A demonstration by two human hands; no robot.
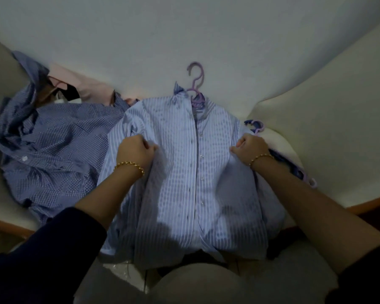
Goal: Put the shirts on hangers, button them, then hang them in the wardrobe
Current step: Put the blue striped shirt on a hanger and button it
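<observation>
Clutches the striped shirt at both sides, left hand and right hand curled tight on bunched cloth. Lies spread between the fingers, purple hanger hook beyond the fingertips. Likely handles light, soft, limp; best lifted by hook or shoulders.
</observation>
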